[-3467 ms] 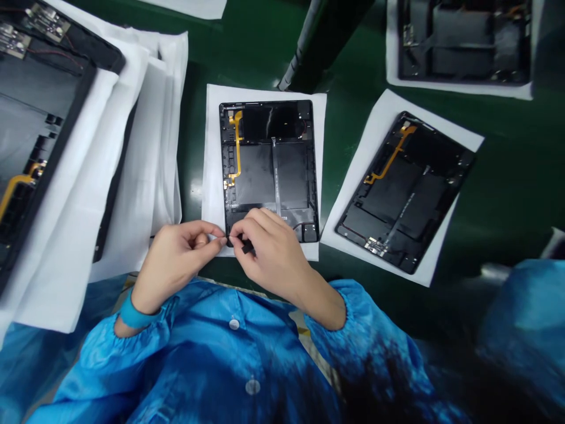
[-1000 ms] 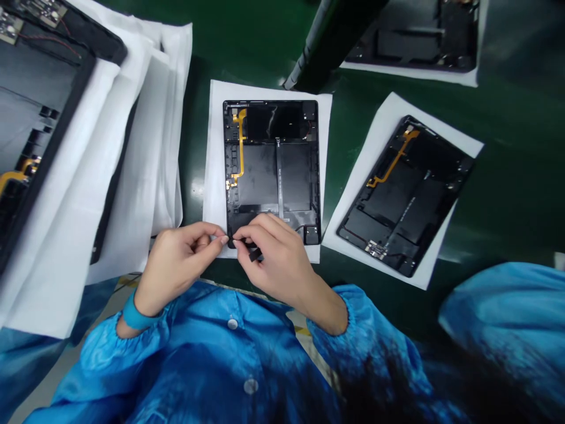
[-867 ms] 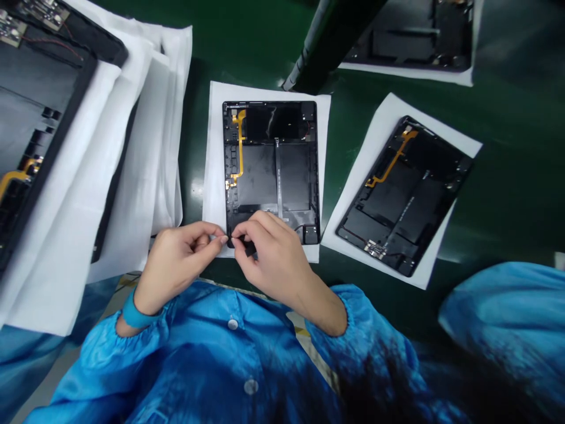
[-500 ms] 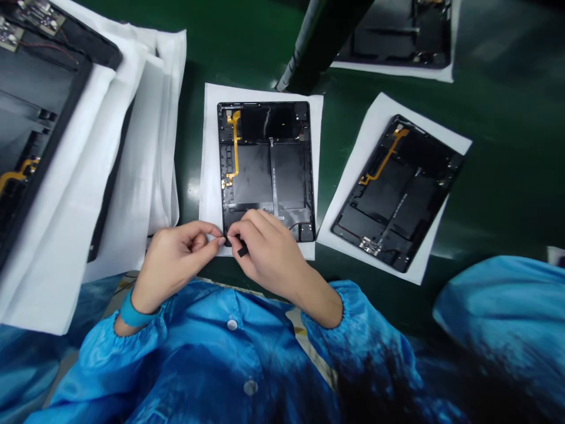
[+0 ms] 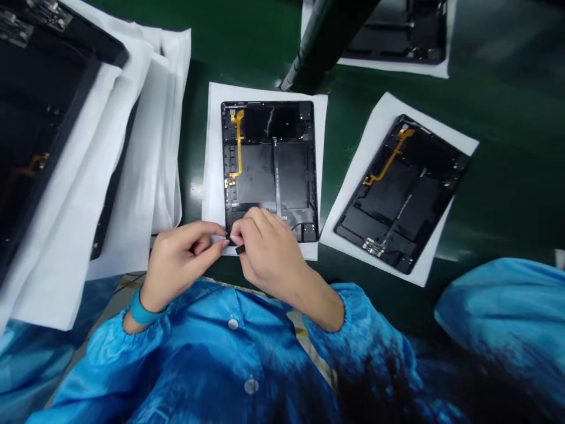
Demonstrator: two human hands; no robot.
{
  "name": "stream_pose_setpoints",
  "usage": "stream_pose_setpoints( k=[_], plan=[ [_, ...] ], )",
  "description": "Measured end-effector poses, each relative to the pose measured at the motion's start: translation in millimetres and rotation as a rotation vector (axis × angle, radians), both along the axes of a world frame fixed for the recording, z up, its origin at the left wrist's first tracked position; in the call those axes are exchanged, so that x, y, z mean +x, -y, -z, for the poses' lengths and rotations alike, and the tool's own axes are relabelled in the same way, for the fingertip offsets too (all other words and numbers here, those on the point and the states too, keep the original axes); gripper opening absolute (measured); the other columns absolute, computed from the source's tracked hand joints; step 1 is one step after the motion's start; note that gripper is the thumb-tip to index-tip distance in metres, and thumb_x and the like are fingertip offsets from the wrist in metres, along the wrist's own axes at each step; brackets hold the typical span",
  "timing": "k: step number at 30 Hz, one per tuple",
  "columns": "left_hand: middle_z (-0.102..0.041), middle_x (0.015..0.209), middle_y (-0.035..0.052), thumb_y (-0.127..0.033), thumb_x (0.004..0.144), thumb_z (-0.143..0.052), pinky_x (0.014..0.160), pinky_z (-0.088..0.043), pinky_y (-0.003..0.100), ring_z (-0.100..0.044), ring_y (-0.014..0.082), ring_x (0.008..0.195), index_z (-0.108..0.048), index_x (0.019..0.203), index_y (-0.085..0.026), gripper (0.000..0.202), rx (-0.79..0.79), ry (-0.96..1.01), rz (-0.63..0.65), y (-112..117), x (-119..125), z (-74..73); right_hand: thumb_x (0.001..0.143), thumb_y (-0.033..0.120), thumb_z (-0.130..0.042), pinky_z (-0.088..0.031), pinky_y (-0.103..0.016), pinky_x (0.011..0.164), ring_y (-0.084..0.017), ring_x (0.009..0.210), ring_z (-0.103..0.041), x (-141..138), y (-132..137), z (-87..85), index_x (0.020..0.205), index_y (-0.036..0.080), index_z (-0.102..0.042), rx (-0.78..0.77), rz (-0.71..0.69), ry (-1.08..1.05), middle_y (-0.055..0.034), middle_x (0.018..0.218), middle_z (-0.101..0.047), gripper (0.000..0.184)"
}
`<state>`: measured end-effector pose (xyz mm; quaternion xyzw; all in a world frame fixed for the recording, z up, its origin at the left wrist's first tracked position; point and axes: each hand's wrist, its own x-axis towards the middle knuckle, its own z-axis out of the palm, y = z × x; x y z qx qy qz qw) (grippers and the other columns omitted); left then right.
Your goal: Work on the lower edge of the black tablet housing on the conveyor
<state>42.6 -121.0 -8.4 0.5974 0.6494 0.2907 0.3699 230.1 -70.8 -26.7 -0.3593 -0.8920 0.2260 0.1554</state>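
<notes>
A black tablet back shell [image 5: 256, 176] lies flat on white sheets, its inside facing up with an orange flex cable [image 5: 239, 144] along the left. At its lower-left corner, my left hand [image 5: 183, 256] has thumb and forefinger closed in a pinch; what lies between the tips is too small to make out. Right beside it, my right hand [image 5: 271, 250] is closed, fingertips touching the same corner. A small black strip [image 5: 241, 249] sticks out from under its fingers. My right hand hides part of the shell's lower edge.
To the right, another opened tablet [image 5: 397, 197] rests tilted on white paper [image 5: 435, 268]. Stacked shells with white foam sheets [image 5: 163, 135] stand at the left. A dark post [image 5: 326, 44] rises behind, near a further tablet [image 5: 401, 38]. A blue sleeve [image 5: 503, 306] shows at right.
The whole view has shifted slightly, so things sit a little further right. Both hands stay at the shell's lower-left corner, with the black strip at a slightly different tilt.
</notes>
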Motion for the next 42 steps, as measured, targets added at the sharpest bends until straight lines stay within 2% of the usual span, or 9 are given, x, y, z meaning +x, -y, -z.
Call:
stream_pose_setpoints(
  k=[7,17,27,37,42],
  plan=[
    [-0.043,0.063,-0.0057,-0.024,0.096,-0.066,0.056,-0.032,0.023,-0.041,0.0061,0.057,-0.073,0.093,-0.022,0.007,0.110,-0.061,0.092,-2.7,2.9,-3.7,0.093,0.013,-0.046,-0.040,-0.039,0.071,-0.026,0.084,-0.050,1.5,-0.5,-1.4,0.094,0.017,-0.059,-0.009,-0.011,-0.008,-0.0101,0.092,-0.061,0.014],
    [-0.043,0.062,-0.0050,-0.026,0.097,-0.064,0.056,-0.032,0.024,-0.041,0.0073,0.056,-0.071,0.091,-0.021,0.011,0.126,-0.068,0.091,-0.8,2.7,-3.0,0.086,0.006,-0.047,-0.041,-0.038,0.072,-0.024,0.084,-0.049,3.6,-0.8,0.3,0.093,0.019,-0.057,-0.042,-0.026,-0.049,-0.0085,0.092,-0.060,0.018],
    [-0.044,0.063,-0.0056,-0.024,0.098,-0.064,0.057,-0.033,0.023,-0.041,0.0071,0.057,-0.068,0.091,-0.021,0.008,0.135,-0.090,0.100,0.0,3.2,0.1,0.096,0.014,-0.049,-0.043,-0.037,0.072,-0.023,0.082,-0.052,4.5,-0.5,3.4,0.093,0.019,-0.061,-0.038,-0.012,-0.169,-0.0065,0.087,-0.061,0.013],
    [-0.044,0.059,-0.0050,-0.028,0.098,-0.063,0.055,-0.033,0.023,-0.041,0.0084,0.054,-0.070,0.087,-0.022,0.014,0.186,-0.102,0.054,1.0,4.5,7.0,0.092,0.012,-0.055,-0.043,-0.033,0.072,-0.019,0.078,-0.054,1.6,1.0,3.1,0.088,0.020,-0.059,-0.047,0.057,-0.232,-0.0034,0.084,-0.060,0.010],
    [-0.045,0.059,-0.0058,-0.025,0.097,-0.062,0.055,-0.032,0.022,-0.040,0.0071,0.054,-0.070,0.089,-0.021,0.012,0.142,-0.092,0.006,1.0,3.7,4.6,0.089,0.012,-0.055,-0.041,-0.032,0.072,-0.018,0.077,-0.053,-0.7,-0.6,-1.7,0.084,0.021,-0.058,-0.139,0.075,-0.212,-0.0019,0.082,-0.059,0.011]
  ],
)
